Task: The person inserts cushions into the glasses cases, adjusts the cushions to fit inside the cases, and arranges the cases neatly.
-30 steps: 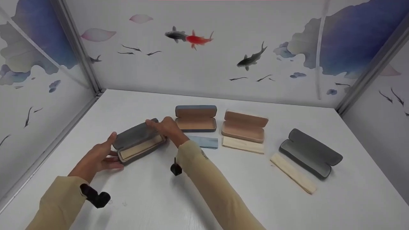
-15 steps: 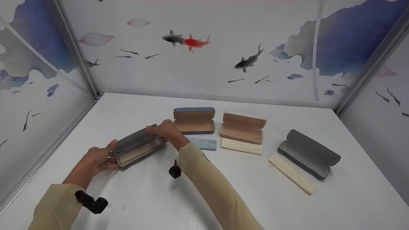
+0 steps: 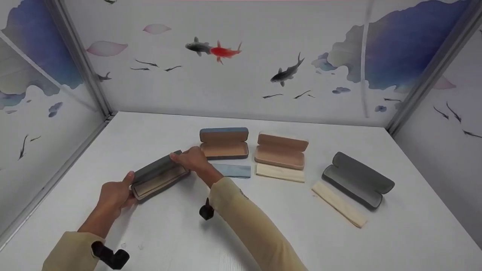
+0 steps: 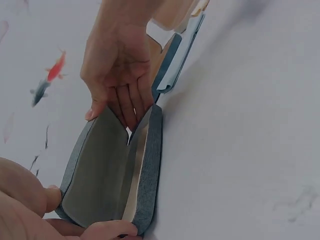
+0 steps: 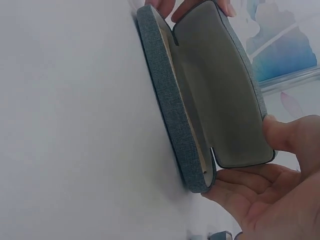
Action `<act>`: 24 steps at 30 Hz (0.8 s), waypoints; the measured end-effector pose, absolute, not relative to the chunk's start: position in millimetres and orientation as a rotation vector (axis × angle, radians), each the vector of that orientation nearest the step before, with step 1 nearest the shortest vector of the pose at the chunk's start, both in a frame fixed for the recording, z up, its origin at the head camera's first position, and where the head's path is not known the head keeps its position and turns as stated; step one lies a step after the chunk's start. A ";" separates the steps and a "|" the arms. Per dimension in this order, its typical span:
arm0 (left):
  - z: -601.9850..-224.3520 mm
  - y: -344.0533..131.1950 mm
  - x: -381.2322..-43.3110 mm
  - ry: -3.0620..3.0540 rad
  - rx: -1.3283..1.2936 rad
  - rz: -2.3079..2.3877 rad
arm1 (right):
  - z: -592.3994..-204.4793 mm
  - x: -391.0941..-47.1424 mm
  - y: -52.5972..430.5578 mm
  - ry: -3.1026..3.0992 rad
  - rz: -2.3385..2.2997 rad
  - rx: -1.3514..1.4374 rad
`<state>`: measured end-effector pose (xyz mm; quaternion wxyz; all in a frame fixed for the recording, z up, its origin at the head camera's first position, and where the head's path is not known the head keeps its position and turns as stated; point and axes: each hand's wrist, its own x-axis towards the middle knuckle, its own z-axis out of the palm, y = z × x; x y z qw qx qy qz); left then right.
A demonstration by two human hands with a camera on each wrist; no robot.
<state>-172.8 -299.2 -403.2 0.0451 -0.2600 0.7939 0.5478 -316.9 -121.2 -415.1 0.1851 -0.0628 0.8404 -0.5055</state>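
Observation:
A blue-grey glasses case [image 3: 156, 168] with a grey lining sits partly open at the left of the table in the head view. A folded beige cloth [image 3: 161, 181] lies inside its base. My left hand [image 3: 115, 194] grips the near left end, its thumb on the lid's edge and fingers at the base. At the far right end, my right hand [image 3: 195, 160] holds the case with its thumb on the lid's rim. The right wrist view shows that right hand [image 5: 280, 170] with its fingers behind the hinge end.
Right of the hands stand an open blue case [image 3: 224, 150] and an open pink-lined case [image 3: 280, 156]. In front of them lie a blue cloth [image 3: 235, 171] and a cream cloth [image 3: 280, 172]. Farther right are an open grey case [image 3: 354, 184] and another cream cloth [image 3: 339, 205].
The case's lid has tilted down toward its base, so less of the cloth shows. Both hands keep their hold at the two ends. The head view has shifted slightly.

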 end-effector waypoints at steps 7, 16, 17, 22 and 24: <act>-411.9 -291.1 -168.1 2.464 -0.824 1.674 | -422.3 -316.2 -117.1 2.341 -1.413 -0.155; -416.1 -280.8 -164.4 2.531 -0.882 1.676 | -424.0 -309.6 -115.3 2.319 -1.492 -0.236; -416.9 -279.4 -164.4 2.532 -0.888 1.679 | -425.1 -309.3 -114.7 2.317 -1.496 -0.229; -421.1 -276.6 -162.4 2.528 -0.876 1.682 | -429.3 -308.4 -109.5 2.310 -1.493 -0.208; -420.6 -276.7 -161.9 2.539 -0.874 1.680 | -429.6 -308.0 -107.9 2.314 -1.492 -0.240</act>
